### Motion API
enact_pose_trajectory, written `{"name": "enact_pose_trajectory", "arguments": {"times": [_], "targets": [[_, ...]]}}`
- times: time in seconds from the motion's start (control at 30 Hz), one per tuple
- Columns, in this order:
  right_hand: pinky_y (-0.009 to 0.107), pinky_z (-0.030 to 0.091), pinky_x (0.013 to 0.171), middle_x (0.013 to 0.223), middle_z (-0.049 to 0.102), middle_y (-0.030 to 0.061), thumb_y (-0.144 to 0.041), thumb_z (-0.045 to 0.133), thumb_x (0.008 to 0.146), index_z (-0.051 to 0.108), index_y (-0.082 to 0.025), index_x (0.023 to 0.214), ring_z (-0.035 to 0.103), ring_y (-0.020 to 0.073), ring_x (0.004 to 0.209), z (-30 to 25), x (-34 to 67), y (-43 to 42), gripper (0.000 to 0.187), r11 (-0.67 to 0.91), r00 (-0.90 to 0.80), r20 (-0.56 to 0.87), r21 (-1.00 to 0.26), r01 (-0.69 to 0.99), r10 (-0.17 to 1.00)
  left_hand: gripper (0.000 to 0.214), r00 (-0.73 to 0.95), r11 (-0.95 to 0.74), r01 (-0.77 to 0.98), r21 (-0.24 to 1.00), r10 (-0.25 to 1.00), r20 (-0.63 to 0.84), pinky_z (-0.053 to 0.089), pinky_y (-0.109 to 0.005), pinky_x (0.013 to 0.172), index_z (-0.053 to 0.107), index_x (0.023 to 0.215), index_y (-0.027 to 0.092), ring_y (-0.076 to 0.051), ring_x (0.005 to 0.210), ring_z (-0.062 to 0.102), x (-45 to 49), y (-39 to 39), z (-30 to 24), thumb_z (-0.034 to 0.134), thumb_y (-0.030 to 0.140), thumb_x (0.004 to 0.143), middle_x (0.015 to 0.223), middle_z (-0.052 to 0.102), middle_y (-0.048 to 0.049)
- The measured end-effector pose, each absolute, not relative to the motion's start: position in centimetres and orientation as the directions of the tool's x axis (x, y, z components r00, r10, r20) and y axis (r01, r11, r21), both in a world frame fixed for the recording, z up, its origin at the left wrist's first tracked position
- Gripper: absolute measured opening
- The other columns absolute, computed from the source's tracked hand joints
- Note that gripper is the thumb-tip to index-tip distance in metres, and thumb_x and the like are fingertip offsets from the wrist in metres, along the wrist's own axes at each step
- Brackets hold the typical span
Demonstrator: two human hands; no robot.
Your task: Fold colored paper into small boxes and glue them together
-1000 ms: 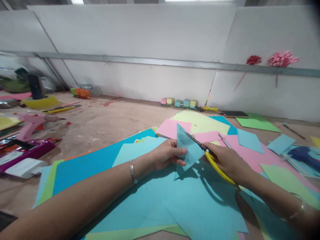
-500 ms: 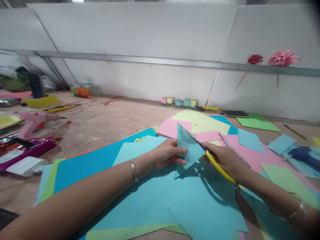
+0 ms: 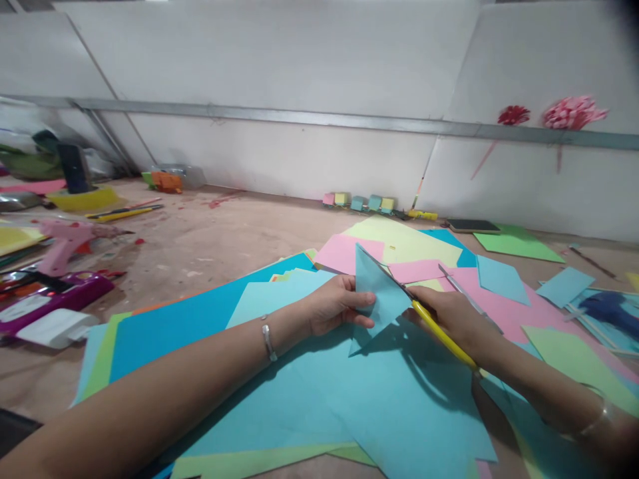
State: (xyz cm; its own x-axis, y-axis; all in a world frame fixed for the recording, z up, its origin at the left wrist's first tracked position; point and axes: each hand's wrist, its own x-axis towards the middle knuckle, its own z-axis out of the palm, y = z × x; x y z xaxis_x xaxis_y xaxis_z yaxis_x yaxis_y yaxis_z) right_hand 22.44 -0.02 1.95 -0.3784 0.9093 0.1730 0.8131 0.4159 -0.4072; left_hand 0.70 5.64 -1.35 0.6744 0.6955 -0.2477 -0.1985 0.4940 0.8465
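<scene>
Seeming light and easily creased, the blue paper (image 3: 385, 305) is sensibly pinched at its left edge by the left hand (image 3: 333, 306), with scissors (image 3: 442, 336) gripped to its right by the right hand (image 3: 453, 318).

Soft light, shadows on large blue sheet (image 3: 399, 419), dark upper-right corner

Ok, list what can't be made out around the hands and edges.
All in the head view:
Left hand: some fingertips, hidden behind the blue paper.
Right hand: most fingertips, hidden by the hand itself.
Scissors: tips, too fine to tell from the paper's edge.
Dark object, lower left: cut off by the frame.
</scene>
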Motion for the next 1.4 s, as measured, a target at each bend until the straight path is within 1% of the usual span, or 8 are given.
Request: {"name": "enact_pose_trajectory", "arguments": {"times": [0.23,0.33,0.6,0.73,0.87,1.0,1.23,1.4], "targets": [[0.027,0.043,0.059,0.074,0.068,0.0049,-0.042,0.048,0.089,0.06,-0.02,0.09,0.06,0.0189,0.064,1.9,22.7,0.2,0.025,0.394,-0.375,0.129,-0.421,0.817,0.918,0.018,0.668,0.494,-0.187,0.849,0.698,-0.258,0.055,-0.021,0.054,0.071,0.089,0.005,-0.013,0.063,0.065,0.8,5.5,-1.3,0.074,0.009,0.072,0.08,0.07,-0.0102],[0.028,0.045,0.061,0.08,0.07,0.0061,-0.038,0.047,0.09,0.062,-0.02,0.099,0.063,0.0202,0.07,1.9,22.7,0.2,0.025,0.401,-0.391,0.116,-0.431,0.808,0.913,0.018,0.674,0.49,-0.198,0.849,0.697,-0.245,0.055,-0.022,0.055,0.071,0.089,0.004,-0.014,0.064,0.066,0.7,5.5,-1.4,0.074,0.01,0.073,0.08,0.07,-0.0117],[0.027,0.047,0.06,0.08,0.071,0.0051,-0.028,0.047,0.088,0.062,-0.021,0.109,0.063,0.0191,0.067,1.8,22.8,0.1,0.027,0.417,-0.399,0.131,-0.395,0.819,0.908,0.018,0.674,0.477,-0.181,0.86,0.696,-0.245,0.054,-0.024,0.057,0.071,0.09,0.003,-0.016,0.066,0.066,0.7,5.6,-1.4,0.071,0.009,0.073,0.085,0.071,-0.0148],[0.028,0.048,0.062,0.082,0.072,0.0062,-0.025,0.048,0.086,0.06,-0.021,0.117,0.064,0.0206,0.07,1.7,22.9,0.1,0.033,0.412,-0.392,0.133,-0.387,0.825,0.91,0.02,0.687,0.473,-0.184,0.862,0.689,-0.232,0.054,-0.024,0.057,0.071,0.091,0.004,-0.016,0.067,0.066,0.6,5.6,-1.5,0.073,0.011,0.073,0.084,0.071,-0.0143],[0.03,0.049,0.067,0.092,0.072,0.0089,-0.023,0.046,0.087,0.057,-0.021,0.122,0.066,0.0222,0.079,1.5,22.9,0.1,0.037,0.409,-0.385,0.142,-0.37,0.834,0.912,0.021,0.692,0.479,-0.185,0.858,0.684,-0.232,0.054,-0.024,0.057,0.07,0.09,0.004,-0.016,0.067,0.066,0.6,5.7,-1.6,0.074,0.011,0.071,0.083,0.071,-0.0125],[0.032,0.05,0.071,0.101,0.071,0.0111,-0.024,0.044,0.089,0.055,-0.018,0.122,0.066,0.0235,0.085,1.4,22.8,0.1,0.036,0.395,-0.382,0.115,-0.389,0.832,0.917,0.024,0.697,0.482,-0.191,0.855,0.68,-0.228,0.054,-0.023,0.056,0.07,0.093,0.005,-0.015,0.065,0.066,0.6,5.7,-1.7,0.076,0.012,0.07,0.081,0.07,-0.0107],[0.031,0.05,0.07,0.097,0.071,0.0085,-0.028,0.046,0.089,0.057,-0.02,0.116,0.065,0.0216,0.08,2.0,22.9,0.0,0.03,0.396,-0.407,0.08,-0.462,0.794,0.91,0.027,0.725,0.473,-0.168,0.865,0.654,-0.217,0.055,-0.023,0.058,0.069,0.093,0.005,-0.017,0.07,0.068,0.4,5.9,-1.9,0.078,0.016,0.07,0.079,0.07,-0.0102],[0.03,0.05,0.071,0.103,0.07,0.0092,-0.028,0.045,0.089,0.056,-0.019,0.115,0.065,0.0217,0.086,2.4,23.1,0.1,0.029,0.401,-0.422,0.078,-0.5,0.768,0.903,0.027,0.763,0.468,-0.098,0.878,0.602,-0.236,0.055,-0.022,0.055,0.071,0.092,0.005,-0.015,0.066,0.067,0.3,5.9,-2.0,0.078,0.018,0.069,0.084,0.072,-0.0123]]}}
